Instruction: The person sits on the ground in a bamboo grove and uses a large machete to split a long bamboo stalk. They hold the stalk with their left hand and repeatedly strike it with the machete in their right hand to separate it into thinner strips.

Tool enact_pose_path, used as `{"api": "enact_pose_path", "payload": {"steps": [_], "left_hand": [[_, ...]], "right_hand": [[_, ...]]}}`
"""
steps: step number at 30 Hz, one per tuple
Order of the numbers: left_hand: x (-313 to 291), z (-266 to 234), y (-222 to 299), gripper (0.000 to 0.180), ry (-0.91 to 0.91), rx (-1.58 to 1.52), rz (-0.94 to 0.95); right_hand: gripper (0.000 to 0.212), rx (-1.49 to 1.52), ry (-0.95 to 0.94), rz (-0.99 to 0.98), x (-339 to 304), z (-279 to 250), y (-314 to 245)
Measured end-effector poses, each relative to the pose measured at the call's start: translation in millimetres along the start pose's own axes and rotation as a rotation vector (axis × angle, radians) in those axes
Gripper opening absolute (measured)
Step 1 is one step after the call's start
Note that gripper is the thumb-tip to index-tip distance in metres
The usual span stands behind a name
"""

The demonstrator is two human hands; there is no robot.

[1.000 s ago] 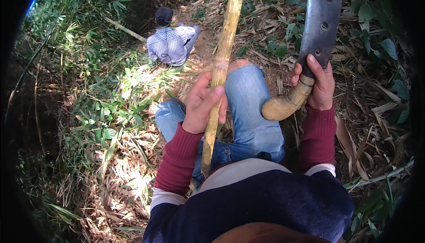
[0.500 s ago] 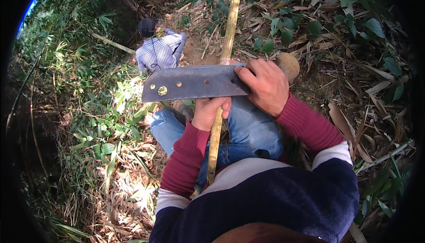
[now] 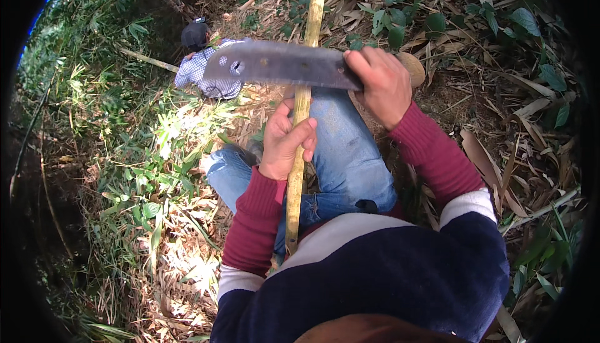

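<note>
A long yellowish bamboo strip (image 3: 317,9) runs from my lap away past my knees. My left hand (image 3: 287,143) is closed around its middle, thumb lying across the strip. In my right hand (image 3: 382,87) is a broad cleaver-like machete (image 3: 281,65), its dark blade pierced by several holes. The fingers grip it where blade meets handle, the thumb on the blade. The round wooden handle end (image 3: 412,70) shows beyond the hand. Lying crosswise over the strip, just beyond my left hand, the blade hides part of it; whether its edge touches the strip I cannot tell.
My bent legs in blue jeans (image 3: 350,149) are beneath the strip. Ahead on the left, a person in a checked shirt (image 3: 209,77) and dark cap sits near a pole (image 3: 150,60). Dry leaves (image 3: 487,168) litter the ground; green undergrowth (image 3: 150,174) grows at left.
The machete has moved away from me along the strip, uncovering my left hand, which keeps its hold. The person ahead has shifted and leaned left.
</note>
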State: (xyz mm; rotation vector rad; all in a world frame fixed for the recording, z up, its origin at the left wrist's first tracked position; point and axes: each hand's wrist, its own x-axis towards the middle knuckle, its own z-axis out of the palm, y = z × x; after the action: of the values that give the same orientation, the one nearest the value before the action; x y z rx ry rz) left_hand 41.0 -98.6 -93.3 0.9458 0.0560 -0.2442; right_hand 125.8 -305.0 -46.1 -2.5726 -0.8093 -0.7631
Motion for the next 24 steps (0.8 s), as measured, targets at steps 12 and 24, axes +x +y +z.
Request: {"api": "enact_pose_path", "payload": {"steps": [12,24], "left_hand": [[-4.7,-1.0,13.4,0.031,-0.023,-0.024,0.027],[0.5,-9.3,74.2,0.041,-0.078,0.303,0.022]], "right_hand": [[0.017,-0.140,0.066,0.226,45.5,22.5,56.5],[0.017,1.105,0.284,0.600,15.4,-3.8,67.6]]}}
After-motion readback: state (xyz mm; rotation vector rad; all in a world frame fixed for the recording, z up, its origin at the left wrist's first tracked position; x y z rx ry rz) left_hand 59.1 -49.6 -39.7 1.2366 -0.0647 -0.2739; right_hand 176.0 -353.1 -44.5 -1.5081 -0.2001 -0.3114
